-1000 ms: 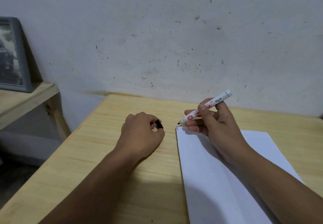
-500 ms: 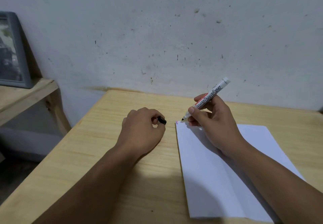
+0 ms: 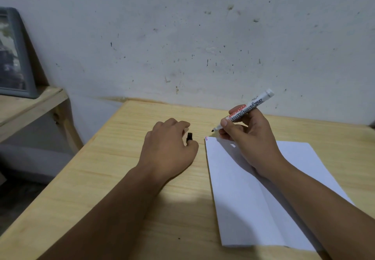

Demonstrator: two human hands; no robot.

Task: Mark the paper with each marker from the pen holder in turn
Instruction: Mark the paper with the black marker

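A white sheet of paper (image 3: 243,194) lies on the wooden table (image 3: 129,178), right of centre. My right hand (image 3: 249,138) grips an uncapped white board marker (image 3: 246,109), tilted, its black tip a little above and just beyond the paper's top left corner. Small red and blue marks (image 3: 206,138) sit at that corner. My left hand (image 3: 170,148) rests on the table left of the paper, curled around a black marker cap (image 3: 189,137). No pen holder is in view.
A grey framed picture (image 3: 14,57) leans on the wall on a lower wooden shelf (image 3: 30,107) at the left. A speckled white wall (image 3: 203,36) stands right behind the table. The table's left edge drops to the floor.
The marker tip came down to the paper's top left corner half a second ago and is now lifted just off it. My left hand has barely moved.
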